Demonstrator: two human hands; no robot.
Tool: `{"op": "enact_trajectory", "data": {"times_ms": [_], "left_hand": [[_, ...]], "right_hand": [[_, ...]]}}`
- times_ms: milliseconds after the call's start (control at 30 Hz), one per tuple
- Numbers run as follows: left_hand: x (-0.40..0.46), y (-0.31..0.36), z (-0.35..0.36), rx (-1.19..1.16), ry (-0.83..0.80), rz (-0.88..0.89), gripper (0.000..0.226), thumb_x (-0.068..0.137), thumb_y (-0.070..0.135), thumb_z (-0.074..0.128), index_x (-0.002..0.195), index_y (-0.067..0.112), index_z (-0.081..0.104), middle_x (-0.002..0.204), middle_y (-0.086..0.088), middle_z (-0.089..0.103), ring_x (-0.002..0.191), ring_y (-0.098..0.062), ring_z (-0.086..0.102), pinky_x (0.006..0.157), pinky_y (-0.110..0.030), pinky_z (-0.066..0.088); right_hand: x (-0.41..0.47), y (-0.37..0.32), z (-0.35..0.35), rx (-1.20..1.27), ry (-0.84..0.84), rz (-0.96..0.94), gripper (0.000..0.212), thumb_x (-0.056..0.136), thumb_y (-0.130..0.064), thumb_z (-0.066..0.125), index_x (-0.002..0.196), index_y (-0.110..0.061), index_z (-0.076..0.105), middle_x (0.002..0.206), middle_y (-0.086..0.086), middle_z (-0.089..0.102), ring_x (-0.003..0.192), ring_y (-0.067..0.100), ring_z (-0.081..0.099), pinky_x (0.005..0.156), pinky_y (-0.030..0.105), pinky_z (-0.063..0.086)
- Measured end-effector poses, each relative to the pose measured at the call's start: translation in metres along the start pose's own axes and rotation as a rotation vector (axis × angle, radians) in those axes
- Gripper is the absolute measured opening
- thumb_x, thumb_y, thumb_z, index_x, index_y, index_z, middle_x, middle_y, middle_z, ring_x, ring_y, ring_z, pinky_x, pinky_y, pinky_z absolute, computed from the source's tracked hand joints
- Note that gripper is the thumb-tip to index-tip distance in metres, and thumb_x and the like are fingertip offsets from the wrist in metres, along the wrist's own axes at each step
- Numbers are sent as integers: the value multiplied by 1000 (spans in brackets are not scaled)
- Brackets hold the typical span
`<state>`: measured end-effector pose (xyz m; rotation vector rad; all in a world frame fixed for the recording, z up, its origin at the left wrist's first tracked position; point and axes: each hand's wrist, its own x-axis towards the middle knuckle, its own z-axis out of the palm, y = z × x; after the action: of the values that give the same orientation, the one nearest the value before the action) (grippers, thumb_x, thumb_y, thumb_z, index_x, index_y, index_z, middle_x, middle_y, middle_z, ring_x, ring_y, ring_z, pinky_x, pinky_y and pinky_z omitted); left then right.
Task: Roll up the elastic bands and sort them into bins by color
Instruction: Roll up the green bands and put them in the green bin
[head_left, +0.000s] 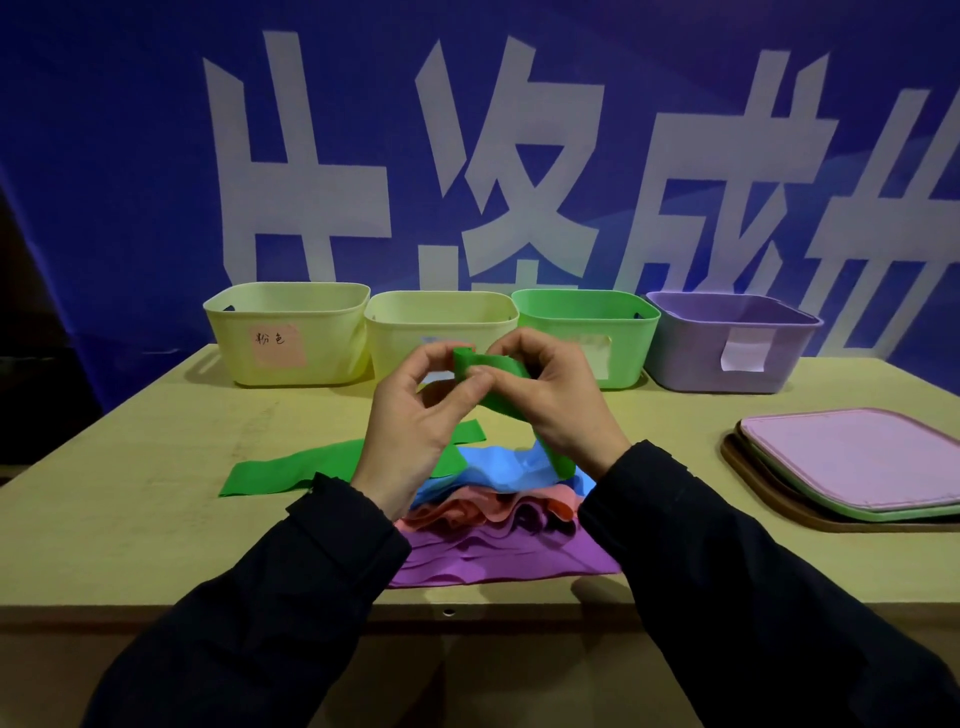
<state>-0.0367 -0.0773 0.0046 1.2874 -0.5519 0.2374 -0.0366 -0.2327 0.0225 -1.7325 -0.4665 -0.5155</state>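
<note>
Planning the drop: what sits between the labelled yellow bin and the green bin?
In the head view, a second yellow bin stands between the labelled yellow bin and the green bin.

We see left hand (415, 410) and right hand (550, 400) pinching green band (501, 387) above desk (130, 467) centre. Second green band (291, 470) lies flat left of blue, pink, purple pile (498, 525) near front edge. Four bins (285, 332) line back edge; stacked lids (852, 462) at right edge.
</note>
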Motion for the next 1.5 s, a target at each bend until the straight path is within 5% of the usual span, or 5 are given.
{"op": "enact_trajectory", "data": {"times_ms": [167,633,967,1167,1500], "left_hand": [[5,-1,-8,-45,26,-12,22,92,12,67,113,18,69,94,0,73,90,-14,68,77,-26,57],[-1,-2,-7,4,-91,-48,29,100,3,57,118,23,69,112,-13,67,99,-23,70,86,-44,60],[3,-3,-8,-16,-123,-139,26,105,3,47,117,17,64,107,0,69,95,-16,65,71,-28,57],[4,0,-12,144,-43,-67,19,94,8,70,110,16,65,99,-2,62,65,-9,59,55,-24,50],[0,4,-18,145,0,-86,19,83,22,79,100,25,73,90,0,64,62,-14,53,51,-19,41]], "right_hand": [[-1,-5,-8,73,-73,56,9,88,-11,76,87,-4,70,78,16,67,69,17,62,65,26,52],[-1,1,-14,-114,-14,59,14,86,-21,80,77,-17,70,68,9,60,60,15,53,55,35,44],[-1,1,-18,-196,-54,44,14,89,-19,77,84,-7,74,70,6,69,63,6,58,61,27,47],[-3,2,-19,-175,-54,19,16,89,-21,77,85,-6,74,72,7,71,66,7,60,63,27,48],[-5,6,-24,-154,-45,47,14,89,-22,77,84,-8,75,72,7,72,65,10,61,63,30,48]]}}
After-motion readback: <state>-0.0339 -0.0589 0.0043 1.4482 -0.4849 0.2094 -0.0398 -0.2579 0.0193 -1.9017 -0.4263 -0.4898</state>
